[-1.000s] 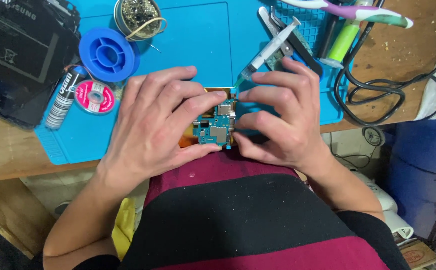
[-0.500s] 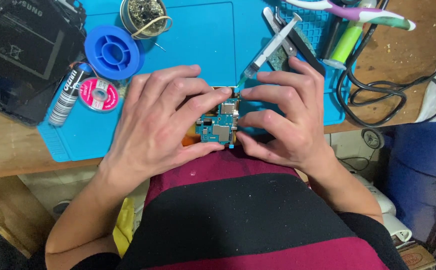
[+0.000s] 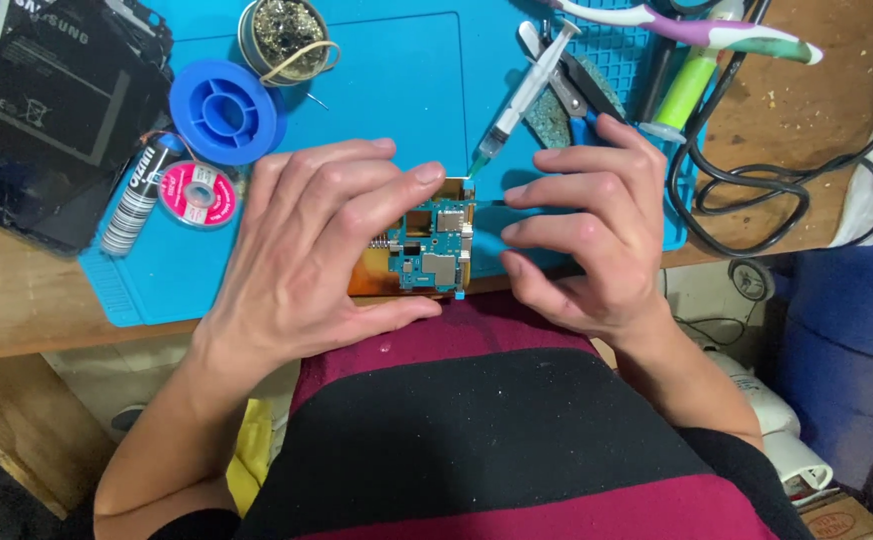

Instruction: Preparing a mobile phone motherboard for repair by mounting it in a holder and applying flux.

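My left hand (image 3: 322, 245) grips the small blue circuit board (image 3: 435, 250) at the near edge of the blue mat (image 3: 397, 90), fingers curled over its top and thumb under its near side. My right hand (image 3: 582, 240) sits just beside the board, fingertips toward its right edge. A syringe (image 3: 522, 95) lies slanted on the mat, tip near the board's far corner. A blue spool (image 3: 227, 110) sits toward the mat's far left.
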